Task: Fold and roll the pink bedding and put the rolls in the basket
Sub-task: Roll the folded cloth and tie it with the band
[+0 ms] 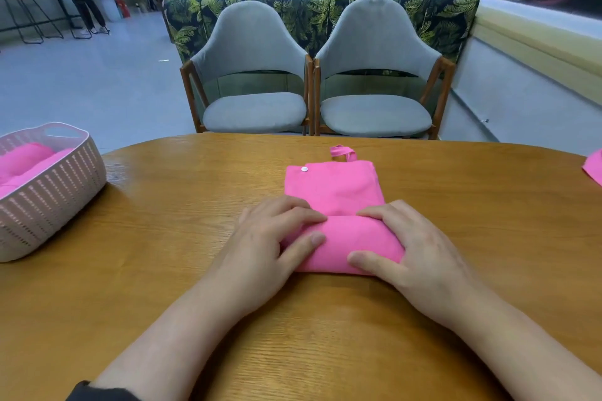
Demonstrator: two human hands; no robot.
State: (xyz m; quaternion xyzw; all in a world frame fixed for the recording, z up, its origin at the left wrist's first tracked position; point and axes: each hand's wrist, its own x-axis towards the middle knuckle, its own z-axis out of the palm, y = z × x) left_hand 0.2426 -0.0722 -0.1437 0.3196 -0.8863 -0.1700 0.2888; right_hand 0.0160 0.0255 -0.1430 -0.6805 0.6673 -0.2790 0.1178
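A folded pink cloth lies flat on the wooden table, with a white snap button and a loop at its far edge. Its near end is rolled into a thick roll. My left hand grips the roll's left end, fingers over the top and thumb at the front. My right hand grips the right end the same way. A pale pink slotted basket stands at the table's left edge with pink rolls inside.
Another pink cloth piece shows at the table's right edge. Two grey chairs stand behind the table's far side. People stand farther back in the room.
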